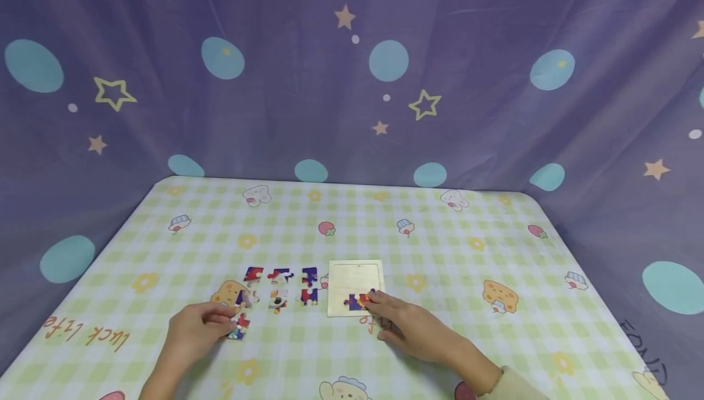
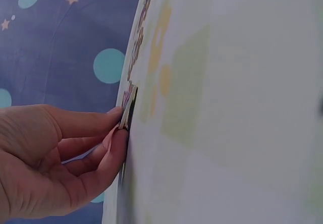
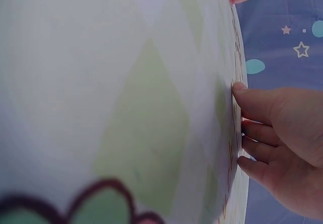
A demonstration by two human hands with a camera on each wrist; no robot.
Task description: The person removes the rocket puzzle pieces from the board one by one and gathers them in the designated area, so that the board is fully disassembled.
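Note:
At the left, my left hand [image 1: 199, 330] pinches a colourful jigsaw piece [image 1: 238, 334] between thumb and fingers. In the left wrist view that jigsaw piece [image 2: 129, 108] stands tilted, one edge close to the tabletop. My right hand [image 1: 412, 327] reaches over the lower right of a shallow wooden puzzle tray [image 1: 332, 287], its fingertips touching joined purple, red and orange pieces [image 1: 354, 302] there. The right wrist view shows this hand's fingers [image 3: 257, 103] extended, low against the tray and table. Part of the pieces under the fingertips is hidden.
Several loose jigsaw pieces lie in rough rows left of the tray, among them a red and purple piece [image 1: 309, 296] and a white one [image 1: 278, 298]. A green checked cloth [image 1: 352, 210] with printed figures covers the table. Behind it hangs a purple curtain [image 1: 308, 101].

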